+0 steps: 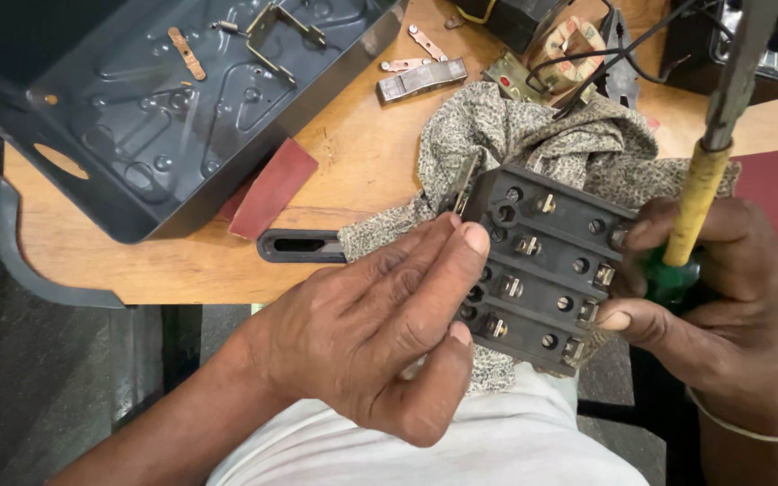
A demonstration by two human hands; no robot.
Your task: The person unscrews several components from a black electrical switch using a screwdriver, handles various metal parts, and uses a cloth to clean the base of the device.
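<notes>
Two hands hold a black terminal block (533,270) over a speckled cloth (533,135). The left hand (380,342) clamps the block's near edge between thumb and fingers; the right hand (722,306) steadies its far edge and also grips a yellow-and-green screwdriver (700,202) pointing up, away from the block. Tightening or loosening terminals seems under way; turning the tip down comes first. Beyond the block, a grey metal tray (137,135) holds loose clips. No labels are legible.
</notes>
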